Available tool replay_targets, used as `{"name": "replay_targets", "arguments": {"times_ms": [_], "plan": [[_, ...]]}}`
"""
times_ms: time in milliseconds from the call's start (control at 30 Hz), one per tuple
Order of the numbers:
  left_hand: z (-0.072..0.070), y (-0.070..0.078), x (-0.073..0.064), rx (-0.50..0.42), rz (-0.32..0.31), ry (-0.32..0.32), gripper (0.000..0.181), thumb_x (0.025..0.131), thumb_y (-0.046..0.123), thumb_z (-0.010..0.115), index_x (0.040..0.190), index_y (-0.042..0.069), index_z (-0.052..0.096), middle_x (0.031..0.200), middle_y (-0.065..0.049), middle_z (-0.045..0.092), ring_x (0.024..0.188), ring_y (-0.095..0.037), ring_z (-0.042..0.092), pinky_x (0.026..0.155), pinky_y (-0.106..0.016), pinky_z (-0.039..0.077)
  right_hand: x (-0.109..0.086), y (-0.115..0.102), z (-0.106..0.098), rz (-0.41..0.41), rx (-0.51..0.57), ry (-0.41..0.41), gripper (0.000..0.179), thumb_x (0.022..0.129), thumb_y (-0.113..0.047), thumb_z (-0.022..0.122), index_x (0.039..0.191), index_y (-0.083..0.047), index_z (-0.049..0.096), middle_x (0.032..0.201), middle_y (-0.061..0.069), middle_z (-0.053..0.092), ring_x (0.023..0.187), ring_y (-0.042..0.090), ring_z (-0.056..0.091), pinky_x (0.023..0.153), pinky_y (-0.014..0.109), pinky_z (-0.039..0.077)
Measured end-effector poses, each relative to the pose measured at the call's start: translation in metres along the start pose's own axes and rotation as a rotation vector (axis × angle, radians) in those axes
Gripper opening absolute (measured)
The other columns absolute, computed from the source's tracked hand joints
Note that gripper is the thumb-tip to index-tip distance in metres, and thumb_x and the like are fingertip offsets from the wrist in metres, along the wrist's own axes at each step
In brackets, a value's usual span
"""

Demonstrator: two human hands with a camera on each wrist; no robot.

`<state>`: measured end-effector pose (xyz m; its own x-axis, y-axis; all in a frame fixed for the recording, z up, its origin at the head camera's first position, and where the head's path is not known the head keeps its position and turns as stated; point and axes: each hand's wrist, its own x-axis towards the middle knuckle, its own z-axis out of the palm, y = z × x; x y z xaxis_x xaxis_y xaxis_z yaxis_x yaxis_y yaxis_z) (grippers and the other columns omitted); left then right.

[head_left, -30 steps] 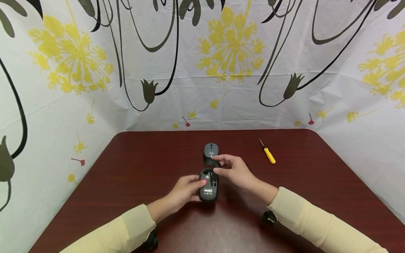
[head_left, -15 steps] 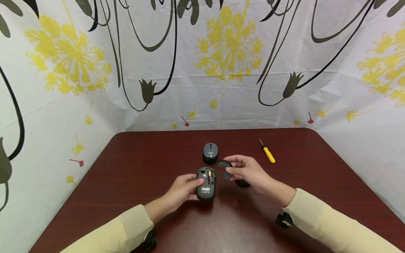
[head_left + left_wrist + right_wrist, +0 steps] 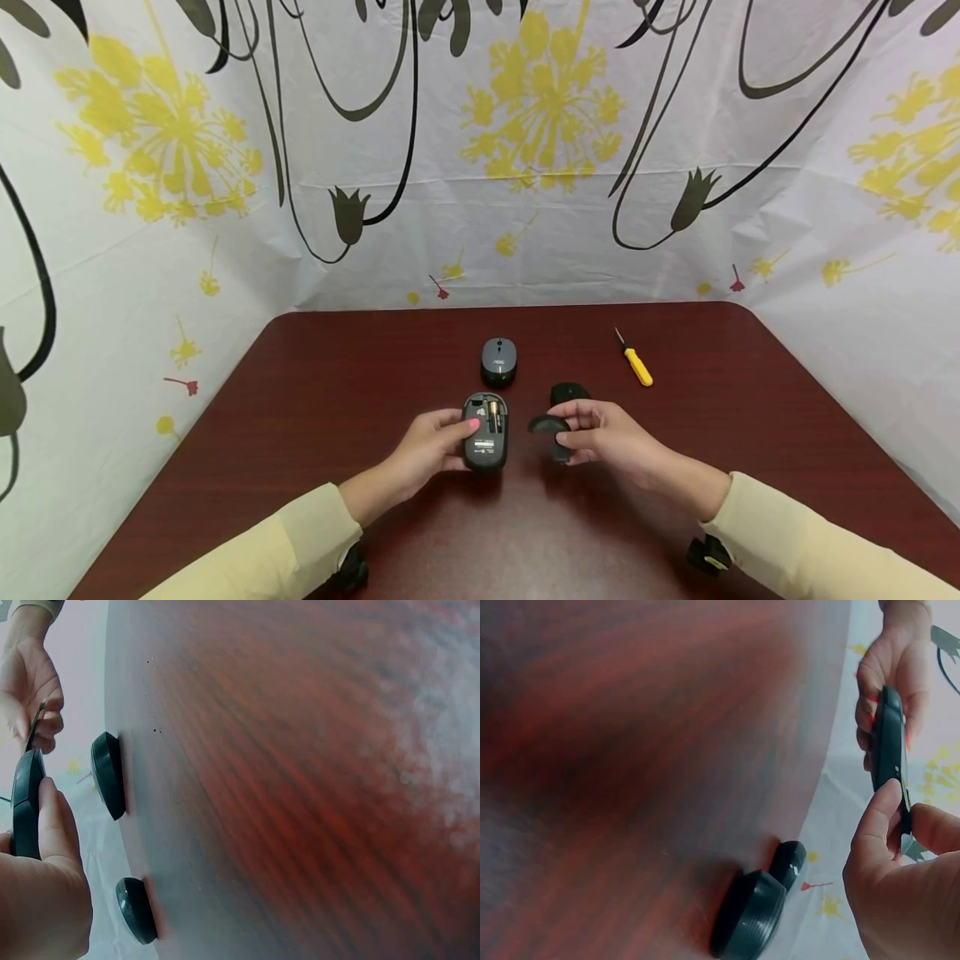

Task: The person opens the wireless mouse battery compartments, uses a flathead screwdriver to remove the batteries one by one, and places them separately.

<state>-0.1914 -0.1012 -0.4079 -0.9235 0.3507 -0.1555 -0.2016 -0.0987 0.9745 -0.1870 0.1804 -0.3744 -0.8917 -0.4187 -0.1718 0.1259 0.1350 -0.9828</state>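
Note:
My left hand [image 3: 426,450] grips a dark computer mouse [image 3: 485,450] turned underside up, thumb across it. Its battery compartment is uncovered, with a battery [image 3: 494,417] showing inside. To the right, my right hand [image 3: 611,437] pinches a thin curved black cover [image 3: 551,425] between thumb and fingers, apart from the mouse in the head view. Just behind that hand a black rounded object [image 3: 570,392] sits on the table, partly hidden; in the right wrist view this black object [image 3: 750,915] has a ridged side.
A grey-topped mouse [image 3: 498,362] rests on the table beyond the held one. Farther right lies a yellow-handled screwdriver [image 3: 637,367]. The dark red table [image 3: 360,358] meets a patterned cloth [image 3: 450,233] along its back edge.
My right hand has drawn the cover off the held mouse and carried it right and nearer, uncovering the battery compartment. The left hand and its mouse have shifted slightly left.

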Motion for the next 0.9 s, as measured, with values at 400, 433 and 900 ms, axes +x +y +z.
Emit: {"name": "replay_targets", "arguments": {"times_ms": [400,433,900], "plan": [[0.001,0.001,0.0,0.002,-0.007,-0.002,0.046,0.097,0.018,0.061,0.129,-0.012,0.049,0.113,-0.022,0.064,0.097,-0.027,0.067,0.078,-0.04,0.057,-0.01,0.019,0.005,0.049,-0.015,-0.052,0.041,0.088,-0.001,0.068,0.123,0.011,0.051,0.096,0.014,0.063,0.076,0.021,0.065,0.07,0.039,0.059],[0.001,0.001,-0.001,0.003,-0.01,-0.003,0.046,0.097,0.019,0.061,0.129,-0.012,0.049,0.114,-0.022,0.064,0.097,-0.027,0.067,0.078,-0.039,0.057,-0.011,0.021,0.005,0.05,-0.021,-0.052,0.04,0.088,-0.001,0.068,0.122,0.011,0.051,0.096,0.014,0.063,0.076,0.021,0.065,0.07,0.038,0.059],[0.003,0.001,-0.003,0.022,-0.022,0.0,0.047,0.097,0.02,0.061,0.129,-0.012,0.049,0.113,-0.021,0.065,0.096,-0.026,0.068,0.078,-0.039,0.057,-0.015,0.032,0.012,0.052,-0.131,-0.018,0.031,0.084,0.006,0.069,0.112,0.013,0.057,0.086,0.011,0.061,0.072,0.019,0.064,0.064,0.038,0.059]]}}
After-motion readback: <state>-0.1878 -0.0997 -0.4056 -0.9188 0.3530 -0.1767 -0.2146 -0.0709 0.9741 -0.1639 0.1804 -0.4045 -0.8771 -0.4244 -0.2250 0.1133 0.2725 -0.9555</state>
